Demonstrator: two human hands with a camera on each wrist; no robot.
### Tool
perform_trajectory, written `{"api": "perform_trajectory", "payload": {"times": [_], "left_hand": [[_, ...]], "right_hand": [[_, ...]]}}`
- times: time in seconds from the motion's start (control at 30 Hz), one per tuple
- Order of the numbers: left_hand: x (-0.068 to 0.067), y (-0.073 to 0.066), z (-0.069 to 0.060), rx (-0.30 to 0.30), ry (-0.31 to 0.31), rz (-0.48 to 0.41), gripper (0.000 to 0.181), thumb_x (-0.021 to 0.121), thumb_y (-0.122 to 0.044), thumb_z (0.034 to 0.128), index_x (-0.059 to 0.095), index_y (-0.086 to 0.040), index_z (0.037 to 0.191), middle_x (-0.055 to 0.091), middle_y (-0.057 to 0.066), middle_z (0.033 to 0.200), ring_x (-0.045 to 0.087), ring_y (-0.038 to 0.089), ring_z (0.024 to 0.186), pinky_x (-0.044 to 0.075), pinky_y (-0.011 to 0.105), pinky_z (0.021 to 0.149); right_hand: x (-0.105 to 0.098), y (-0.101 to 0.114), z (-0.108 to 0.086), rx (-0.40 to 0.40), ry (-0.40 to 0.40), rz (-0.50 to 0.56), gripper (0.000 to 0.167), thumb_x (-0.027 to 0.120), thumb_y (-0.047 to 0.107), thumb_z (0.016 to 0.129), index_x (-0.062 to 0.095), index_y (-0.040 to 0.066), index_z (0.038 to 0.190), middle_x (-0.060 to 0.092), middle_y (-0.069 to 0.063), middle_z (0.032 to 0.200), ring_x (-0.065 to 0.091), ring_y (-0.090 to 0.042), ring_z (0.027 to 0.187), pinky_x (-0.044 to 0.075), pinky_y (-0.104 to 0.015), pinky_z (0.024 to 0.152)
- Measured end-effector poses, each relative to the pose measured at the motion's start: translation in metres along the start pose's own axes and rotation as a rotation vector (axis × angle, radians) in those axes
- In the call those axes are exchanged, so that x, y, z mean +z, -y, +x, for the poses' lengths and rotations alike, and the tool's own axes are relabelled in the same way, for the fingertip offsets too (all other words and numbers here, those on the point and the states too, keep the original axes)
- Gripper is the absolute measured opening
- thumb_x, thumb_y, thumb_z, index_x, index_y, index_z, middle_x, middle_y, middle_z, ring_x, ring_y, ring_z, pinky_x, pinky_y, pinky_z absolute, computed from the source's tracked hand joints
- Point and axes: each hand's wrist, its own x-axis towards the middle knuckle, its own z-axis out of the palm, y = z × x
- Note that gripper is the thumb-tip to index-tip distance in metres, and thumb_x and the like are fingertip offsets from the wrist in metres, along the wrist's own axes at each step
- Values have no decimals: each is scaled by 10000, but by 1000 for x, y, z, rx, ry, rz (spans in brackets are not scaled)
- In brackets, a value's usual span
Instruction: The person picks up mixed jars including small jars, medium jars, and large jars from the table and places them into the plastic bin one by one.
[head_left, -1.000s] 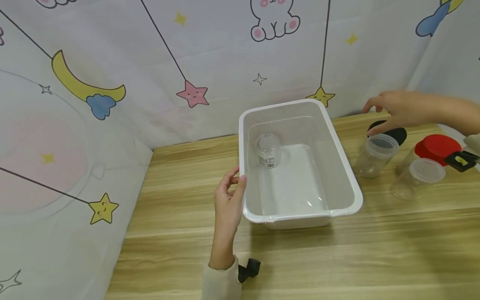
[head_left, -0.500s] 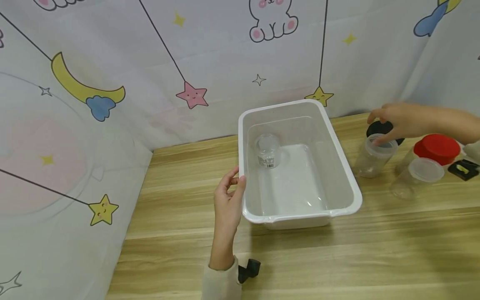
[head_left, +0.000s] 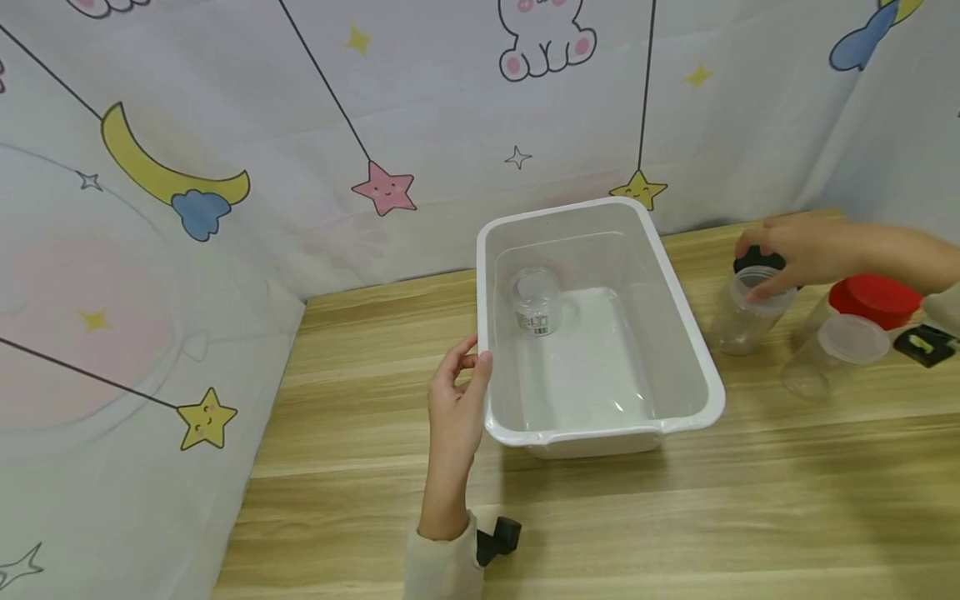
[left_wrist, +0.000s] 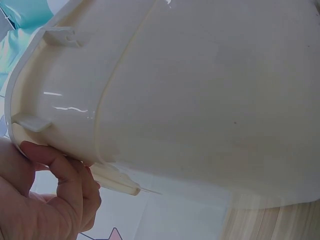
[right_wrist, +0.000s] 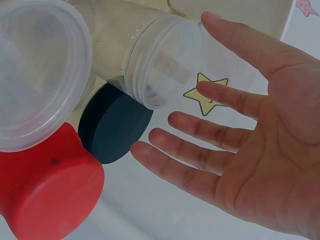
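Note:
A white plastic basin [head_left: 592, 358] stands on the table, with a clear jar [head_left: 536, 304] bearing a barcode label inside at its left. My left hand [head_left: 456, 408] grips the basin's left rim; the left wrist view shows its fingers curled at the basin's outer edge. To the right, my right hand [head_left: 813, 250] hovers over another clear plastic jar [head_left: 738, 325], thumb near its translucent top. In the right wrist view the fingers of that hand are spread and fairly straight, apart from the jar's threaded neck. Behind that jar is a black-lidded container [right_wrist: 117, 125], partly hidden by the hand.
A red-lidded container [head_left: 873, 300] stands right of the jar, partly behind the forearm. In front of it is a clear jar with a translucent lid [head_left: 847, 340]. A patterned white cloth [head_left: 450, 108] hangs along the far edge of the wooden table [head_left: 360, 375].
My right hand has come down from above the black lid to the clear jar's top. The left hand and the basin have stayed in place.

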Motion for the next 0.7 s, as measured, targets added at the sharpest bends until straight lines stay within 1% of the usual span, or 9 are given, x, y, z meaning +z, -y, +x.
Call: {"api": "perform_trajectory", "payload": {"times": [0.1,0.2,0.27,0.37,0.47,0.57,0.7], "left_hand": [[-1,1,0,2,2,3,382,619,-192,1004,596,-12,1340,589,136,995,648,277,644,592,414,648],[-1,1,0,0,4,3,383,620,-194,1004,595,-14,1342,589,136,996,650,276,649,592,401,645],[-1,1,-1,-1,5,3,384,621,-193,1004,595,-13,1342,588,135,996,644,264,642,590,389,642],[-1,0,-1,-5,5,-1,384,622,-193,1003,594,-14,1342,583,132,995,643,255,643,591,402,647],[-2,1,-1,-9,5,-2,385,621,-192,1003,594,-12,1342,578,129,994,640,210,633,592,405,649],[-2,1,-1,-9,6,0,386,621,-196,1003,594,-15,1343,578,129,995,635,175,626,591,382,644],[-3,1,-2,-5,7,3,383,621,-196,1003,596,-20,1342,581,132,995,643,226,636,592,398,646]], "right_hand": [[2,2,-1,-8,7,22,548,861,286,774,625,-6,1173,608,-76,965,575,-237,882,497,-366,713],[4,4,-1,-9,27,65,529,857,245,784,608,-17,1171,580,-73,940,518,-194,834,452,-307,669],[5,5,-2,-7,33,86,518,857,232,785,602,-11,1165,576,-75,948,511,-187,835,445,-293,664],[7,5,-2,-10,33,92,508,859,226,783,596,-4,1151,585,-89,987,547,-215,877,472,-327,708],[9,6,-2,-16,26,78,510,864,243,774,594,9,1138,597,-103,1032,578,-249,930,492,-395,772],[11,6,-2,-18,25,70,525,863,266,772,587,11,1139,610,-114,1081,595,-279,964,497,-445,813],[15,7,-1,-18,37,80,547,859,280,777,579,-3,1153,614,-117,1121,599,-302,999,497,-472,844]]}}
